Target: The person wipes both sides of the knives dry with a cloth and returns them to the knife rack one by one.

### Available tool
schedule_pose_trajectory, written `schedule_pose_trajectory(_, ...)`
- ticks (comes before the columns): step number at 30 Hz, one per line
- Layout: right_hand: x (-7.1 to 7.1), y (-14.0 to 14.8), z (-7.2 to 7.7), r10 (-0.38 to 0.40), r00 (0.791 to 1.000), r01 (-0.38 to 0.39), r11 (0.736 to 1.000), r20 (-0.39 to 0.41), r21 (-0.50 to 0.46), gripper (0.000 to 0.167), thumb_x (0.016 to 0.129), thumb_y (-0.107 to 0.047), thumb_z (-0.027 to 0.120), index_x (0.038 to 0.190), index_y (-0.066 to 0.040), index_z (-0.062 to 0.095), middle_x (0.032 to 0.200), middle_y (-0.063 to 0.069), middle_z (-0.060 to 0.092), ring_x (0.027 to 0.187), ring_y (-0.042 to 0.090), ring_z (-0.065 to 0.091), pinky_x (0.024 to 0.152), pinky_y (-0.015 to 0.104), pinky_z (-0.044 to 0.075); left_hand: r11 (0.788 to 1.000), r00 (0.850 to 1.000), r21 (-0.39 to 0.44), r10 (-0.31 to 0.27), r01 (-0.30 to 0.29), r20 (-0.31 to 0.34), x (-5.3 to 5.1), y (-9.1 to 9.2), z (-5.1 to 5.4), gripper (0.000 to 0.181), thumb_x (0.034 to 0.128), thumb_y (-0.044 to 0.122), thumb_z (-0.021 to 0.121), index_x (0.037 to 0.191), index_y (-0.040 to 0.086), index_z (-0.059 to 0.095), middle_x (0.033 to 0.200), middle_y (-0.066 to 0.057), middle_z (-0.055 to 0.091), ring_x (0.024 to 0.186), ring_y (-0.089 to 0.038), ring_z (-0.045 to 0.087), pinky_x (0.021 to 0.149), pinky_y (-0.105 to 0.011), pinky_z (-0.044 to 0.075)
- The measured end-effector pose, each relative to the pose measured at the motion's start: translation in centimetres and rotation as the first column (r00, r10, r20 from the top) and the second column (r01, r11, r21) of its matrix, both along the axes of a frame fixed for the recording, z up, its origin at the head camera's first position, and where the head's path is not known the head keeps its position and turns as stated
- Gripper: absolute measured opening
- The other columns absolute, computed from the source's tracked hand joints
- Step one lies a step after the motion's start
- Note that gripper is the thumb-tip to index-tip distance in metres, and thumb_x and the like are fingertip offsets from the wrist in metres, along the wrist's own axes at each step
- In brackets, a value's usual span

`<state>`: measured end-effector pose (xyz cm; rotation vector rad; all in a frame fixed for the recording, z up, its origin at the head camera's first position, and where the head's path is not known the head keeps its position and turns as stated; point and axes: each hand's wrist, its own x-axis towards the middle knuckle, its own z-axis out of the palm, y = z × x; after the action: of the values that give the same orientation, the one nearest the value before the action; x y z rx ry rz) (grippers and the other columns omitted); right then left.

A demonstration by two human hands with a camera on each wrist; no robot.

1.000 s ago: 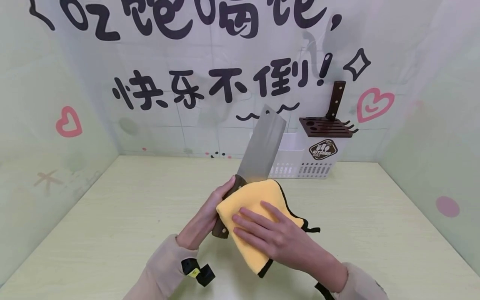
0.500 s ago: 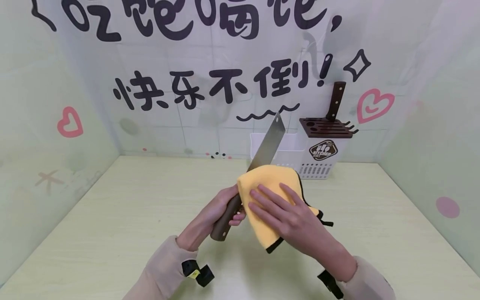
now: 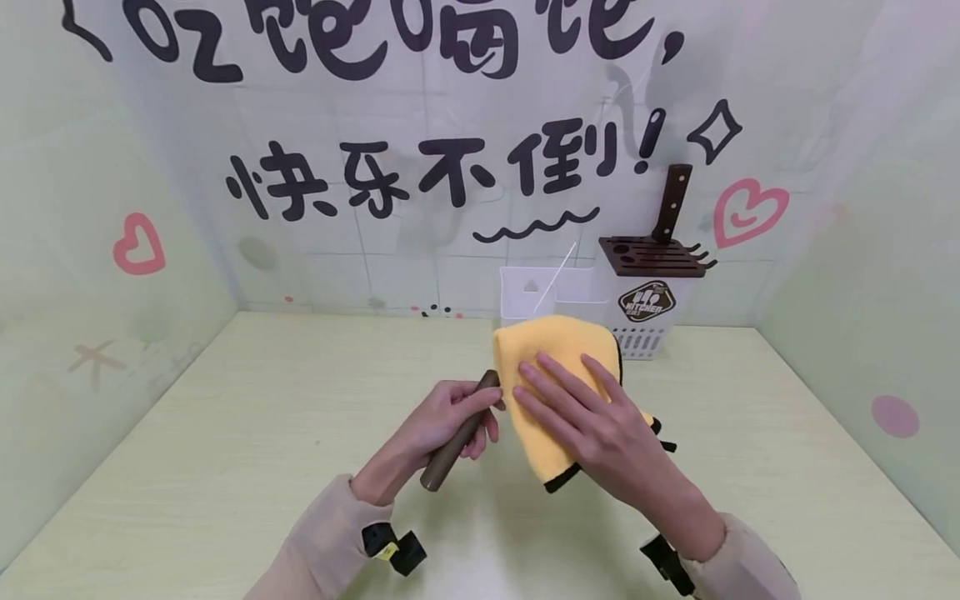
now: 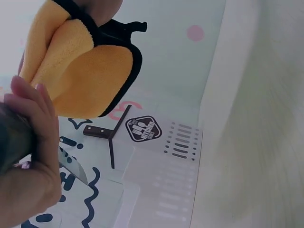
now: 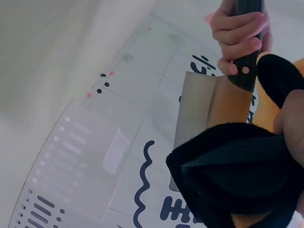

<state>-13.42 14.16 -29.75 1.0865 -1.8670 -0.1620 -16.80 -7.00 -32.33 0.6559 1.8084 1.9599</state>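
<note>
My left hand (image 3: 442,421) grips the dark brown handle (image 3: 459,437) of a cleaver, held above the table. In the head view the cleaver's blade is turned nearly edge-on, a thin bright line above the cloth; the right wrist view shows its broad metal face (image 5: 194,107). A yellow cloth (image 3: 562,337) with black trim lies over part of the blade. My right hand (image 3: 600,429) holds this cloth, with its fingers spread over the top face. The right thumb is hidden in the head view, but part of the hand shows against the black-edged cloth in the right wrist view.
A white perforated holder (image 3: 641,342) with a brown slotted top (image 3: 656,257) stands at the back right against the wall. A brown handle (image 3: 672,200) rises from it. Walls bound the pale table (image 3: 262,417) at the back and both sides.
The cleaver has rolled from showing its broad face to nearly edge-on. The cloth and my right hand have moved up and to the right, uncovering more of the left hand.
</note>
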Motion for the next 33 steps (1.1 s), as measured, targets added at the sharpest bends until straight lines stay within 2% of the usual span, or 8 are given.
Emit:
schedule_pose_trajectory(3, 0.16, -0.20, 0.32, 0.021, 1.000, -0.021, 0.999, -0.012, -0.026, 0.040, 0.094, 0.003, 0.025, 0.118, -0.007, 0.056, 0.127, 0.008, 0.051, 0.117, 0.024, 0.047, 0.094, 0.047, 0.037, 0.998, 0.999, -0.057, 0.034, -0.035, -0.029, 0.06, 0.08, -0.06, 0.025, 0.0908, 0.022, 0.050, 0.085, -0.003, 0.050, 0.059, -0.003, 0.055, 0.040, -0.008, 0.048, 0.039, -0.019, 0.038)
schedule_pose_trajectory(6, 0.35, -0.51, 0.47, 0.056, 0.998, -0.057, 0.998, -0.038, -0.022, 0.039, 0.093, 0.004, 0.027, 0.116, -0.007, 0.057, 0.125, 0.009, 0.052, 0.115, 0.025, 0.049, 0.092, 0.047, 0.038, 0.986, 0.993, -0.148, 0.059, -0.073, -0.100, 0.09, 0.22, -0.13, 0.024, 0.0908, 0.019, 0.050, 0.087, -0.005, 0.050, 0.061, -0.005, 0.055, 0.041, -0.009, 0.047, 0.039, -0.020, 0.039)
schedule_pose_trajectory(11, 0.56, -0.95, 0.27, 0.099, 0.993, -0.097, 0.995, -0.062, 0.032, 0.038, 0.093, 0.003, 0.028, 0.115, -0.007, 0.058, 0.123, 0.009, 0.054, 0.113, 0.024, 0.050, 0.090, 0.046, 0.039, 0.945, 0.957, -0.284, 0.080, -0.162, -0.277, 0.25, 0.42, -0.07, 0.016, 0.0879, 0.009, 0.051, 0.096, -0.004, 0.053, 0.063, -0.010, 0.054, 0.042, -0.012, 0.049, 0.040, -0.025, 0.043)
schedule_pose_trajectory(14, 0.56, -0.98, 0.03, 0.085, 0.996, -0.082, 0.995, -0.039, 0.059, 0.039, 0.094, 0.003, 0.026, 0.115, -0.008, 0.057, 0.124, 0.009, 0.053, 0.115, 0.024, 0.049, 0.092, 0.046, 0.039, 0.930, 0.938, -0.312, 0.085, -0.196, -0.336, 0.37, 0.55, 0.01, 0.017, 0.0841, 0.005, 0.052, 0.098, -0.004, 0.051, 0.066, -0.011, 0.054, 0.042, -0.014, 0.052, 0.041, -0.029, 0.046)
schedule_pose_trajectory(20, 0.40, -0.79, -0.28, 0.041, 0.999, -0.042, 0.995, 0.016, 0.087, 0.043, 0.095, 0.002, 0.022, 0.117, -0.009, 0.056, 0.127, 0.009, 0.050, 0.118, 0.024, 0.045, 0.094, 0.046, 0.036, 0.940, 0.942, -0.284, 0.092, -0.189, -0.324, 0.44, 0.71, 0.09, 0.024, 0.0786, 0.002, 0.056, 0.100, -0.005, 0.049, 0.072, -0.012, 0.054, 0.044, -0.027, 0.057, 0.043, -0.041, 0.048)
schedule_pose_trajectory(24, 0.28, -0.68, -0.36, 0.026, 0.999, -0.029, 0.996, 0.038, 0.086, 0.044, 0.095, 0.002, 0.020, 0.118, -0.009, 0.056, 0.128, 0.009, 0.049, 0.120, 0.024, 0.044, 0.096, 0.046, 0.035, 0.944, 0.948, -0.282, 0.080, -0.172, -0.309, 0.42, 0.65, 0.06, 0.027, 0.0794, 0.004, 0.057, 0.104, -0.003, 0.049, 0.063, -0.010, 0.056, 0.046, -0.035, 0.056, 0.044, -0.041, 0.048)
schedule_pose_trajectory(29, 0.14, -0.57, -0.35, 0.015, 0.999, -0.017, 0.996, 0.030, 0.086, 0.044, 0.095, 0.002, 0.020, 0.118, -0.008, 0.056, 0.128, 0.009, 0.049, 0.120, 0.024, 0.044, 0.096, 0.046, 0.035, 0.938, 0.948, -0.296, 0.084, -0.179, -0.307, 0.45, 0.57, 0.02, 0.024, 0.0835, 0.010, 0.056, 0.104, 0.000, 0.050, 0.053, -0.004, 0.053, 0.042, -0.024, 0.053, 0.043, -0.031, 0.046)
schedule_pose_trajectory(33, -0.01, -0.40, -0.37, 0.005, 1.000, -0.008, 0.996, 0.030, 0.088, 0.044, 0.095, 0.002, 0.020, 0.120, -0.009, 0.055, 0.130, 0.008, 0.048, 0.121, 0.023, 0.043, 0.096, 0.046, 0.034, 0.949, 0.956, -0.282, 0.059, -0.143, -0.288, 0.41, 0.42, 0.03, 0.019, 0.0859, 0.011, 0.054, 0.100, -0.002, 0.053, 0.053, -0.004, 0.053, 0.043, -0.016, 0.051, 0.045, -0.030, 0.046)
